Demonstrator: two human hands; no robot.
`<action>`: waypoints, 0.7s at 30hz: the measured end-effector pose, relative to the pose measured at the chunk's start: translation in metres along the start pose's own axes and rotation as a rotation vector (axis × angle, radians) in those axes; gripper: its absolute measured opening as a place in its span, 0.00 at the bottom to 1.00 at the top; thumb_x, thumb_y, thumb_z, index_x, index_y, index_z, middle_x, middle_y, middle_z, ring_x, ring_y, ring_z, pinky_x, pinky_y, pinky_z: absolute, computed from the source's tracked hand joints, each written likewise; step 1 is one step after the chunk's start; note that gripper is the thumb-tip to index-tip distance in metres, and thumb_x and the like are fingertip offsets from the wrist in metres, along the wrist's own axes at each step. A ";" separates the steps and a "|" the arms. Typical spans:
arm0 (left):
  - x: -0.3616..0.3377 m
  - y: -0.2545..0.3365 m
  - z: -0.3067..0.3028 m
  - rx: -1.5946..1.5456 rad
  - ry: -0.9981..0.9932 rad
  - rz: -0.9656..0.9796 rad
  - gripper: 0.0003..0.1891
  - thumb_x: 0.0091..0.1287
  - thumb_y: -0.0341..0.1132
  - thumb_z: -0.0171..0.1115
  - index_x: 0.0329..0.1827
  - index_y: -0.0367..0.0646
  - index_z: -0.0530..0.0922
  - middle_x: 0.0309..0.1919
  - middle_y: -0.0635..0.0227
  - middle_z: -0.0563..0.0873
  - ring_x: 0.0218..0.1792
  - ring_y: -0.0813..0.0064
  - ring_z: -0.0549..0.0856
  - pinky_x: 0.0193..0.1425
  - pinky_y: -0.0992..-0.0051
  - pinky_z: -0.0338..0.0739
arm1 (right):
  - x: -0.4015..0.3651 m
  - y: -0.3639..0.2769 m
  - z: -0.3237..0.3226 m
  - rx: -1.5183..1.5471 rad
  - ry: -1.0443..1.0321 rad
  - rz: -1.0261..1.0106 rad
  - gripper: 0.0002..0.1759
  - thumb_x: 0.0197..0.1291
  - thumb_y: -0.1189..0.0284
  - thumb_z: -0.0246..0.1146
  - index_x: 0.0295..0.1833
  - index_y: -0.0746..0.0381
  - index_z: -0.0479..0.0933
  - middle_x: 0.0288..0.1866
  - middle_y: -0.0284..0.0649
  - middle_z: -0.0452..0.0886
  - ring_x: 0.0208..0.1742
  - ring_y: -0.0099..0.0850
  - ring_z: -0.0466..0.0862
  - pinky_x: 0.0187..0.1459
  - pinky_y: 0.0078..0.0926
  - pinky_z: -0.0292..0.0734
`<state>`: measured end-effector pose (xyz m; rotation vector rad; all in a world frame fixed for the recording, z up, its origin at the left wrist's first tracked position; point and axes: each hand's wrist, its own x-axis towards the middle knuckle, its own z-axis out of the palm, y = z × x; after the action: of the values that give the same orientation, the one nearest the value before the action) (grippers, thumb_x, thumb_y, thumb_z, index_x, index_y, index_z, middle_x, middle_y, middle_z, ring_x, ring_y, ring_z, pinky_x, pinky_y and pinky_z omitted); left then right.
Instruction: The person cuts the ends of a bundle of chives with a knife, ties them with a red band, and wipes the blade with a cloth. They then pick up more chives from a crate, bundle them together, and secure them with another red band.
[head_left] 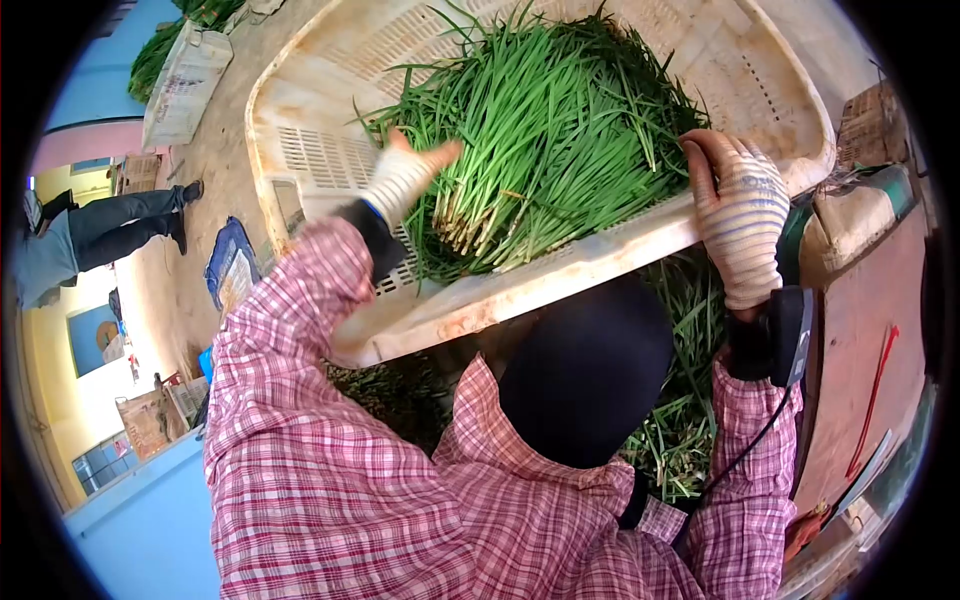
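Observation:
A large, stained white plastic crate (560, 262) with slotted walls stands in front of me. Inside it lies a heap of garlic chives (560, 130), long thin green leaves with pale stem ends towards me; a small tan band crosses some stems. My left hand (412, 178), in a striped knitted glove with bare fingers, is over the crate's left part beside the chives, thumb and fingers apart and holding nothing. On the right, my right hand (738, 205), gloved likewise, has its fingers hooked over the crate's near rim; their tips are partly hidden.
More green leaves (685, 400) lie below the crate near my knees. A brown board or box (870, 350) stands close on the right. Far left are another filled white crate (190, 85), a blue bag (232, 258) and a standing person (110, 230).

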<state>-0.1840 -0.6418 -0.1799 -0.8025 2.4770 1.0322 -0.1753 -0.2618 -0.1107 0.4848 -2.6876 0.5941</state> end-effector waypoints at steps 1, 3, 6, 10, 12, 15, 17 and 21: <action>-0.006 -0.006 0.019 0.189 -0.105 -0.006 0.73 0.52 0.63 0.79 0.84 0.35 0.34 0.81 0.35 0.49 0.80 0.42 0.58 0.81 0.55 0.60 | 0.000 0.001 0.001 0.003 0.021 -0.015 0.08 0.66 0.66 0.66 0.43 0.58 0.85 0.40 0.42 0.88 0.44 0.44 0.86 0.50 0.41 0.78; -0.027 -0.008 0.058 0.457 -0.221 -0.048 0.75 0.50 0.66 0.79 0.86 0.50 0.28 0.84 0.37 0.36 0.82 0.35 0.47 0.83 0.43 0.50 | -0.001 0.001 0.000 -0.009 0.011 -0.014 0.07 0.66 0.66 0.66 0.43 0.58 0.85 0.40 0.42 0.88 0.44 0.44 0.86 0.49 0.42 0.78; -0.032 -0.006 0.085 0.631 -0.249 -0.098 0.77 0.49 0.65 0.81 0.85 0.57 0.23 0.83 0.38 0.32 0.83 0.34 0.37 0.84 0.42 0.46 | -0.001 0.005 0.004 -0.015 0.045 -0.039 0.07 0.65 0.66 0.66 0.41 0.57 0.84 0.38 0.41 0.87 0.43 0.44 0.85 0.48 0.42 0.78; -0.014 -0.027 0.109 0.522 -0.138 -0.069 0.78 0.48 0.48 0.85 0.85 0.59 0.22 0.82 0.33 0.29 0.81 0.27 0.41 0.83 0.45 0.52 | 0.000 0.002 0.001 -0.021 0.039 -0.033 0.07 0.65 0.65 0.66 0.41 0.56 0.84 0.37 0.39 0.87 0.43 0.43 0.85 0.48 0.41 0.77; -0.003 -0.030 0.102 0.566 -0.145 -0.085 0.74 0.52 0.39 0.82 0.85 0.60 0.23 0.81 0.32 0.29 0.81 0.32 0.53 0.81 0.47 0.59 | -0.001 0.003 0.002 -0.013 0.041 -0.033 0.07 0.65 0.65 0.66 0.41 0.56 0.84 0.37 0.39 0.87 0.43 0.43 0.85 0.48 0.41 0.77; -0.005 -0.004 0.050 0.460 -0.262 -0.103 0.72 0.52 0.36 0.80 0.86 0.60 0.26 0.81 0.28 0.31 0.77 0.41 0.67 0.76 0.62 0.70 | -0.002 0.003 0.000 -0.013 0.026 -0.029 0.07 0.65 0.65 0.66 0.41 0.56 0.84 0.37 0.39 0.86 0.43 0.42 0.85 0.48 0.41 0.77; 0.009 -0.003 0.031 0.623 -0.223 -0.060 0.72 0.50 0.39 0.81 0.86 0.57 0.28 0.80 0.25 0.33 0.78 0.40 0.65 0.76 0.64 0.68 | 0.000 0.002 0.001 -0.025 0.018 -0.037 0.08 0.66 0.64 0.65 0.41 0.57 0.84 0.38 0.39 0.87 0.44 0.43 0.85 0.48 0.41 0.78; 0.019 0.001 -0.013 0.438 -0.354 0.129 0.67 0.44 0.44 0.84 0.83 0.27 0.48 0.68 0.35 0.77 0.71 0.55 0.77 0.73 0.65 0.71 | 0.004 -0.003 -0.009 -0.046 -0.195 0.051 0.13 0.66 0.61 0.66 0.49 0.57 0.84 0.44 0.42 0.88 0.50 0.44 0.86 0.55 0.43 0.78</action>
<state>-0.2007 -0.6571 -0.1802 -0.2976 2.3343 0.5692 -0.1757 -0.2615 -0.1001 0.4853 -2.8995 0.5217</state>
